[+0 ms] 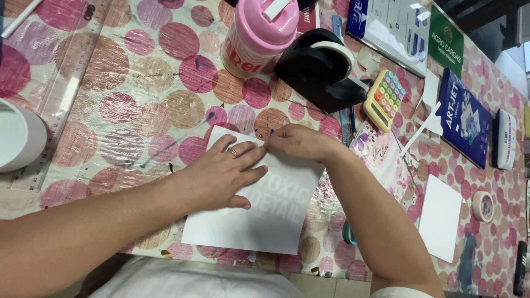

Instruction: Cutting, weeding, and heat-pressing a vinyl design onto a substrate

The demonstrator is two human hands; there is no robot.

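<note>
A white sheet (265,215) with faint pale lettering lies on the dotted tablecloth (138,99) near the front edge. My left hand (221,174), a ring on one finger, lies flat on the sheet with fingers together, pressing it down. My right hand (295,142) is at the sheet's upper edge, fingertips pinched at the top corner region beside my left fingertips. Whether it grips a layer of the sheet is hard to tell.
Behind the sheet stand a pink lidded cup (259,33) and a black tape dispenser (323,66). A small colourful calculator (385,99), a blue packet (464,118), a white card (440,217), a tape roll (483,206) and a clear ruler (69,83) lie around.
</note>
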